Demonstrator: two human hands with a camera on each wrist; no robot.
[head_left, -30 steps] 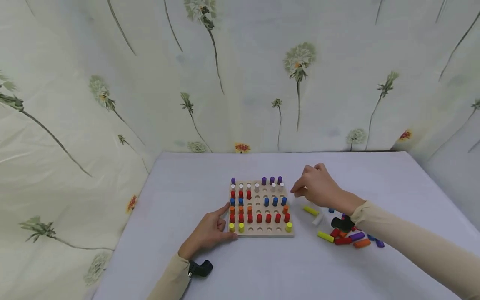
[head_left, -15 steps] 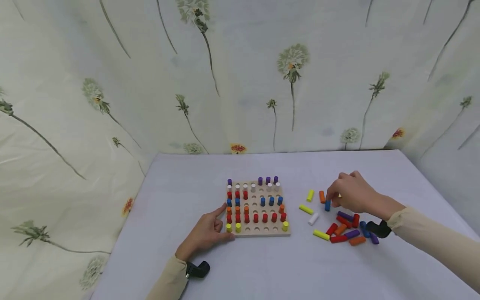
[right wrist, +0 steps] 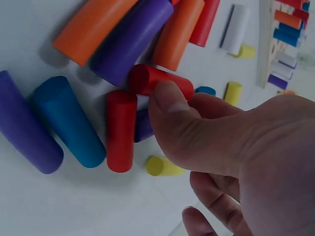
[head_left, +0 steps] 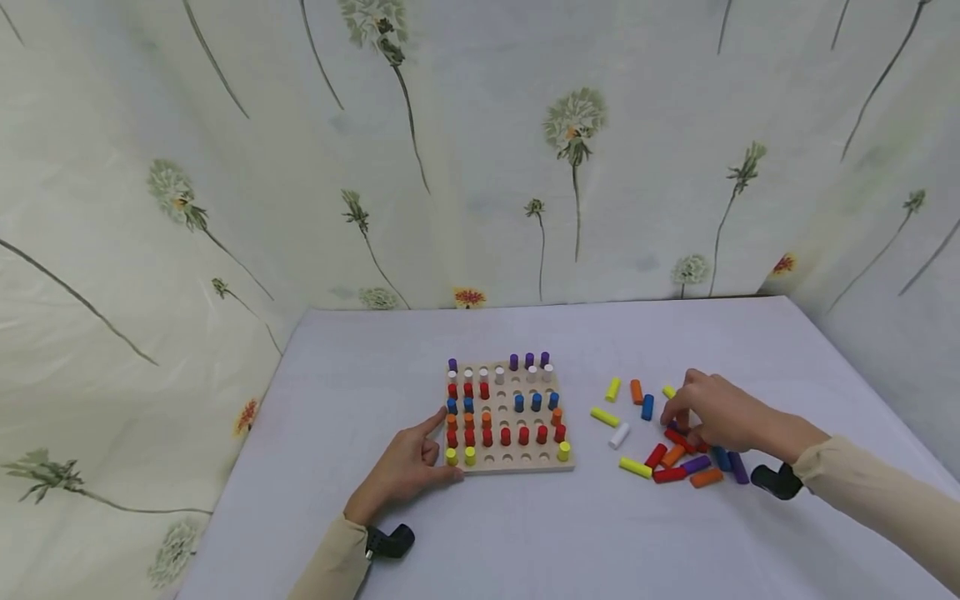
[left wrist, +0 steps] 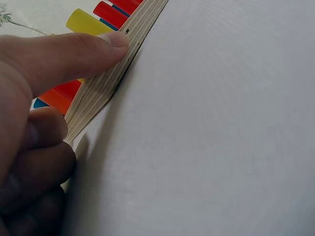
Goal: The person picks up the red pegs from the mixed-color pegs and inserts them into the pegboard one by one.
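Right fingers (right wrist: 214, 104) moved from blue peg (head_left: 647, 407), parted, at red peg (right wrist: 142, 78)

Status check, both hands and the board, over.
Left hand touching board. Right hand at a loose red peg, grip unclear. Board part-filled, holes showing. Other pegs lie close around.

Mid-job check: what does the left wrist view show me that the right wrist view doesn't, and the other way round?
Only left wrist: the left grip, its thumb against the layered edge of the pegboard, and a yellow peg standing there.
Only right wrist: the right grip, its thumb over a loose red peg (contact is unclear), amid other loose pegs in purple, blue, orange, white and yellow.
Both: part of the pegboard, with red, orange and blue pegs standing in it, and the pale tabletop.
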